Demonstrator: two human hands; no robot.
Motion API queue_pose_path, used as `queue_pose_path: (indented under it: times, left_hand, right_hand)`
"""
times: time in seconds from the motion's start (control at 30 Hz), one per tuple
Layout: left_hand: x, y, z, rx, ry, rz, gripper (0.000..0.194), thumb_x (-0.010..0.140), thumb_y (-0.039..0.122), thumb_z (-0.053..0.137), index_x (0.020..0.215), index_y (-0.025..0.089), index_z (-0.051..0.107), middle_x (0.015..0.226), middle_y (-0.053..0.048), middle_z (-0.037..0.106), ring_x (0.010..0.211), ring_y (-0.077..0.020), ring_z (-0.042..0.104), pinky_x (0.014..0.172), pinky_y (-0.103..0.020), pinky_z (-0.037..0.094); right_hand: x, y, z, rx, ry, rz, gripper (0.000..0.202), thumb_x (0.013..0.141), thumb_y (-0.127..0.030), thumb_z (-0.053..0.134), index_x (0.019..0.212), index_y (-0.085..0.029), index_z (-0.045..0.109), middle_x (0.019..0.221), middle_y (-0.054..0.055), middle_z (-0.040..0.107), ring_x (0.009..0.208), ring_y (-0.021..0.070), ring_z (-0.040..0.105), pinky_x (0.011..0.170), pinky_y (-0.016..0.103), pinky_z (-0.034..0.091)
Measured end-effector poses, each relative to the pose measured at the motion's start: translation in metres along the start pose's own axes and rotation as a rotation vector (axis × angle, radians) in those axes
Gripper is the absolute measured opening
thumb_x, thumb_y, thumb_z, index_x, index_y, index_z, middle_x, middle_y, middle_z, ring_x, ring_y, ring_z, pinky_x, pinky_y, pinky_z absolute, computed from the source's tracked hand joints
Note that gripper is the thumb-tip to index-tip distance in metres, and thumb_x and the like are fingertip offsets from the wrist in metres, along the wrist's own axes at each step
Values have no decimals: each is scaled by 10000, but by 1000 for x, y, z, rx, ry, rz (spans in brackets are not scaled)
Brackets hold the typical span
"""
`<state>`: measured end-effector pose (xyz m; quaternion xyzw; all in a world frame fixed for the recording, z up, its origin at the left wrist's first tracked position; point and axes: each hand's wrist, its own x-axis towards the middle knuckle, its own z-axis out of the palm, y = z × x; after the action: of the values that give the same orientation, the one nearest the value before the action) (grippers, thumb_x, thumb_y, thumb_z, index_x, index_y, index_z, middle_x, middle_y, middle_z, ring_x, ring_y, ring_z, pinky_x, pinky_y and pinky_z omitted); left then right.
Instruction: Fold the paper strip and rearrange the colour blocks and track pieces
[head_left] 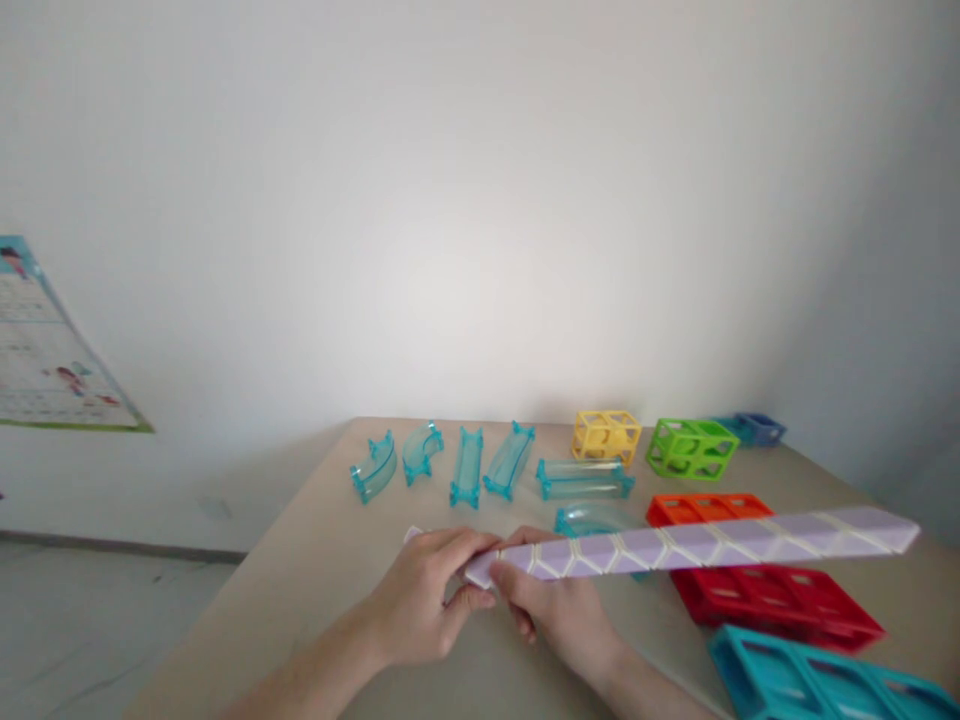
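Note:
A long, straight lilac snake puzzle (pixel 675 547), made of wedge-shaped segments with white seams, stretches from my hands out to the right above the table. My left hand (pixel 424 595) is closed, with fingers and thumb around its near end; a pale corner pokes out beyond these fingers. Close beside it, my right hand (pixel 559 600) grips the puzzle from below, its thumb lying against the front face. Fingers hide part of the end between the hands. The far end hangs free over the coloured frames on the right.
Several clear teal track pieces (pixel 467 468) lie at the back of the table (pixel 292 585). Yellow (pixel 606 437) and green (pixel 691 449) cube frames stand at the back right. Orange, red (pixel 780 605) and turquoise (pixel 817 680) frames lie nearer. A poster (pixel 56 350) hangs on the left wall.

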<state>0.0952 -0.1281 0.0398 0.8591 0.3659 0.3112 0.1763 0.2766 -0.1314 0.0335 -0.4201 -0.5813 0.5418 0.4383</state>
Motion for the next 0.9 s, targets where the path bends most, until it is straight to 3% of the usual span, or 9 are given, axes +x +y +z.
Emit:
queue_pose_path:
  times: [0.17, 0.3, 0.37, 0.57, 0.7, 0.9]
  left_hand:
    - [4, -5, 6, 266, -10, -184, 265, 783, 208, 602, 1035, 246, 673, 938, -30, 733, 829, -218, 683, 713, -302, 490]
    - [7, -7, 10, 394, 42, -318, 274, 759, 223, 614, 1022, 235, 689, 928, -52, 752, 807, -258, 699, 703, -339, 500]
    - [7, -6, 10, 375, 78, -321, 232, 780, 234, 601, 994, 239, 688, 887, -44, 750, 789, -245, 697, 692, -321, 492]
    - [5, -11, 13, 174, 197, -259, 91, 751, 178, 651, 839, 201, 662, 745, -4, 690, 678, -161, 634, 631, -243, 444]
    - [2, -13, 14, 110, 234, -128, 86, 748, 194, 699, 812, 188, 641, 694, 6, 644, 639, -134, 591, 592, -220, 415]
    - [2, -10, 8, -23, 343, 250, 299, 741, 338, 763, 930, 174, 601, 709, -5, 626, 615, -118, 552, 586, -217, 412]
  right_hand:
    - [-1, -2, 2, -382, 125, -281, 202, 754, -346, 648, 638, -185, 605, 587, 7, 628, 522, 140, 560, 496, 250, 406]
    - [-2, -4, 8, -498, 301, -307, 187, 732, -308, 657, 597, -197, 591, 554, 4, 612, 492, 145, 549, 480, 260, 387]
    - [-3, -6, 8, -491, 318, -282, 193, 744, -305, 650, 598, -200, 580, 561, 6, 611, 504, 152, 553, 486, 264, 396]
    - [0, -8, 0, -402, 131, -270, 162, 812, -337, 632, 843, -197, 706, 757, 36, 709, 664, 177, 636, 605, 267, 469]
    - [-1, -3, -2, -241, 105, -188, 244, 786, -408, 651, 713, -175, 662, 526, -3, 602, 471, 132, 553, 444, 225, 396]
    - [6, 7, -6, 337, -54, 75, 437, 743, -547, 637, 558, -166, 528, 415, -34, 512, 285, 88, 459, 275, 178, 308]
